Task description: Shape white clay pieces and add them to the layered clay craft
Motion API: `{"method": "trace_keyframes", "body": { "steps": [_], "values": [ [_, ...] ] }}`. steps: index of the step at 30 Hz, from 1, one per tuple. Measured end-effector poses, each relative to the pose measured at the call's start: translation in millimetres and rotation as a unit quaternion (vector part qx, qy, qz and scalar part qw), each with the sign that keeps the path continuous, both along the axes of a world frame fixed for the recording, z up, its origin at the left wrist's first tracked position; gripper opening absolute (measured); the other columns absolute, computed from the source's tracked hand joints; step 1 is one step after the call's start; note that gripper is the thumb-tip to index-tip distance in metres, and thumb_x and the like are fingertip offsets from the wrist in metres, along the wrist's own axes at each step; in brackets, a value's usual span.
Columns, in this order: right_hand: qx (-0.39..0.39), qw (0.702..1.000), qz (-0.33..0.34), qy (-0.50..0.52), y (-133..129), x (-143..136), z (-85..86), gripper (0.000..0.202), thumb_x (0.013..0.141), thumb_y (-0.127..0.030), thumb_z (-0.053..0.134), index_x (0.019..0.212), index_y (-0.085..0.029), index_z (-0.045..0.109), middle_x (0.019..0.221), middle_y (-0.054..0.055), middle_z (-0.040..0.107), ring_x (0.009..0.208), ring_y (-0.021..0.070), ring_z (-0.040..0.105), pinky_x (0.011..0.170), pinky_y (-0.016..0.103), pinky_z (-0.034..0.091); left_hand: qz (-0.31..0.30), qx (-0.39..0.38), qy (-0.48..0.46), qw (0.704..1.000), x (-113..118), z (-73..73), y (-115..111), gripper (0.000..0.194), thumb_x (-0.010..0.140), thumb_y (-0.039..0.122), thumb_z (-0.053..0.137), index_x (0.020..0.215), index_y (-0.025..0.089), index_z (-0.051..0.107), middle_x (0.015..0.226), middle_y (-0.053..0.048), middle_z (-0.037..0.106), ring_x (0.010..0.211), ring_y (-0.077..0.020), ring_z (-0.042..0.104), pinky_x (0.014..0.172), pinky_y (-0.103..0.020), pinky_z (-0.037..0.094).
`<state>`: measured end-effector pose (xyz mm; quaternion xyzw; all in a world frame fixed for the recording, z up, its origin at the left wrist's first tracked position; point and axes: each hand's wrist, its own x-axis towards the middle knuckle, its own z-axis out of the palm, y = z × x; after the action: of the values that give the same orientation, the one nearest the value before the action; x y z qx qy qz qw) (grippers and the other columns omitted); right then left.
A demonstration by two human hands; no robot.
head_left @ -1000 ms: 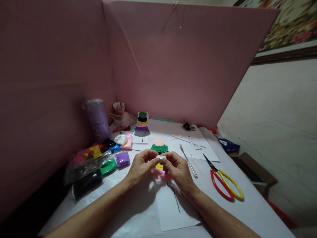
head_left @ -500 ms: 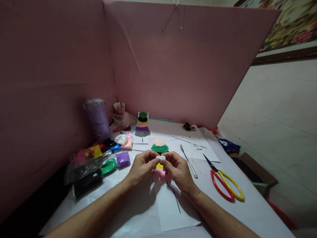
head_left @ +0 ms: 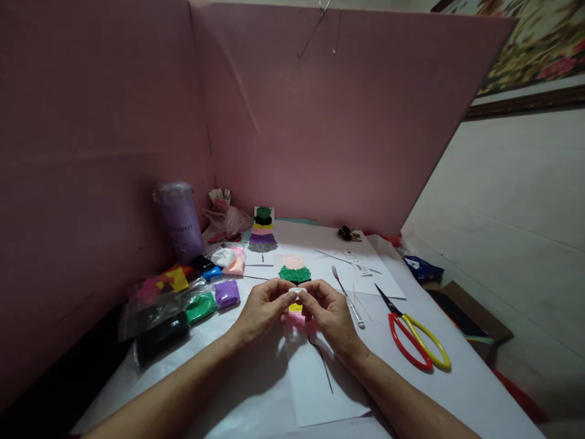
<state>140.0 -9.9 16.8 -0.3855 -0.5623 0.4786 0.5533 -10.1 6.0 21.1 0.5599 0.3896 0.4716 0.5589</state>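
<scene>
A small piece of white clay (head_left: 298, 291) is pinched between the thumbs and fingers of my left hand (head_left: 265, 303) and my right hand (head_left: 329, 311). Both hands are closed on it, above a white paper sheet (head_left: 315, 396). On that sheet lies a layered leaf picture (head_left: 295, 272) in pale pink, green, black, yellow and pink, with a dark curved stem (head_left: 323, 360) below. My hands hide its middle. A finished-looking leaf picture (head_left: 263, 230) with similar coloured bands lies farther back.
Packets of coloured clay (head_left: 201, 308) are spread at the left, before a purple tumbler (head_left: 180, 219). To the right lie a fork (head_left: 350, 297), thin sticks (head_left: 362, 302) and scissors (head_left: 409, 332) with red and yellow handles. Pink panels (head_left: 320, 122) stand behind and left.
The white clay between my fingertips looks slightly flatter and my thumbs have shifted a little closer together. Everything else stays in place.
</scene>
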Motion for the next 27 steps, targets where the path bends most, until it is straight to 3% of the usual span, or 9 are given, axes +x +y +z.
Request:
{"method": "trace_keyframes", "body": {
  "steps": [8, 16, 27],
  "values": [
    [-0.015, 1.000, 0.000, 0.013, 1.7, 0.3, -2.6, 0.029, 0.076, -0.041, 0.072, 0.089, -0.018, 0.061, 0.066, -0.002, 0.057, 0.058, 0.0124, 0.053, 0.052, 0.024, 0.044, -0.012, 0.004, 0.021, 1.000, 0.0, -3.3, 2.1, 0.024, 0.076, 0.036, 0.069, 0.078, 0.012, 0.064, 0.067, 0.000, 0.060, 0.057, -0.0090, 0.051, 0.053, -0.021, 0.039],
    [-0.002, 1.000, -0.007, -0.005, 0.3, -0.8, -1.6, 0.023, 0.081, -0.038, 0.068, 0.080, -0.016, 0.061, 0.065, -0.002, 0.056, 0.055, 0.0105, 0.051, 0.050, 0.023, 0.042, -0.023, 0.018, 0.055, 0.998, 0.1, -2.6, 1.7, 0.029, 0.079, 0.040, 0.064, 0.078, 0.012, 0.062, 0.067, 0.000, 0.057, 0.056, -0.0089, 0.049, 0.053, -0.022, 0.039],
    [0.016, 1.000, -0.014, -0.013, 1.5, -1.2, -2.7, 0.020, 0.083, -0.035, 0.065, 0.077, -0.017, 0.060, 0.064, -0.003, 0.055, 0.052, 0.0097, 0.049, 0.050, 0.023, 0.041, -0.022, 0.015, 0.030, 0.999, -0.5, -5.4, 1.4, 0.027, 0.079, 0.040, 0.064, 0.077, 0.013, 0.061, 0.067, 0.000, 0.057, 0.055, -0.0087, 0.048, 0.052, -0.022, 0.038]
  ]
}}
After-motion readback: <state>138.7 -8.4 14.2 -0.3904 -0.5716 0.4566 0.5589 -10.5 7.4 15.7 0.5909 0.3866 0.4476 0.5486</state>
